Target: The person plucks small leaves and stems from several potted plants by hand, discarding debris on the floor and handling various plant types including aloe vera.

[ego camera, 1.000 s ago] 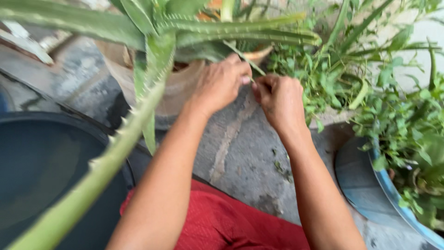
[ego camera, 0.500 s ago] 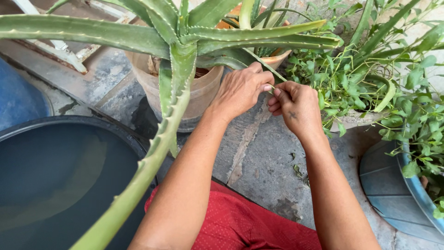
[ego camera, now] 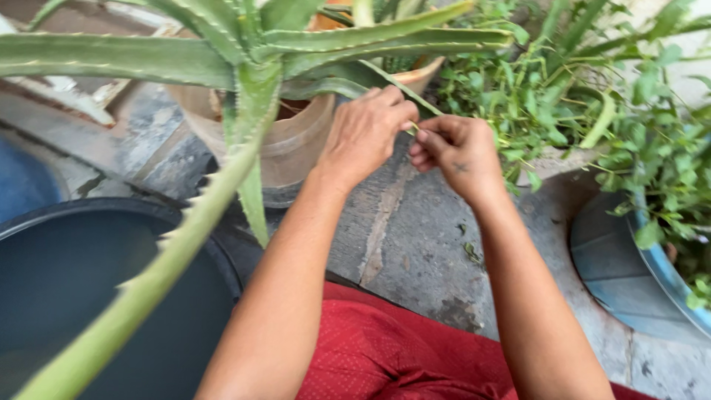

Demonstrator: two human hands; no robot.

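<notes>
Two hands meet over grey concrete floor (ego camera: 415, 237), both pinching one thin green leaf strip (ego camera: 409, 127). Largest first: dark round tub (ego camera: 81, 296) sits well left of and below the left forearm, dark inside. Big aloe plant (ego camera: 252, 67) spreads above and left of the hands; one long spiny leaf (ego camera: 185, 237) runs diagonally down beside the left forearm, out of focus near the camera. Terracotta pot (ego camera: 296, 144) holding the aloe is just left of the left hand, close by the wrist. Blue pot (ego camera: 622, 274) sits to the right of the right forearm, well apart, filled with small-leaved green plants (ego camera: 637, 148) that reach up behind the right hand. Red cloth (ego camera: 385, 355) lies between the two forearms, at bottom.

Left hand (ego camera: 366, 133) is curled, knuckles up, thumb and forefinger closed on the strip's near end. Right hand (ego camera: 455, 152) is loosely fisted, back facing camera, fingertips closed on the same strip right beside the left fingertips; the two hands almost touch. Strip sits exactly between the two pinches, running up and back toward the aloe's lower leaf (ego camera: 370, 74) just above the left knuckles. Mostly hidden by fingers; only a short bit shows.
</notes>
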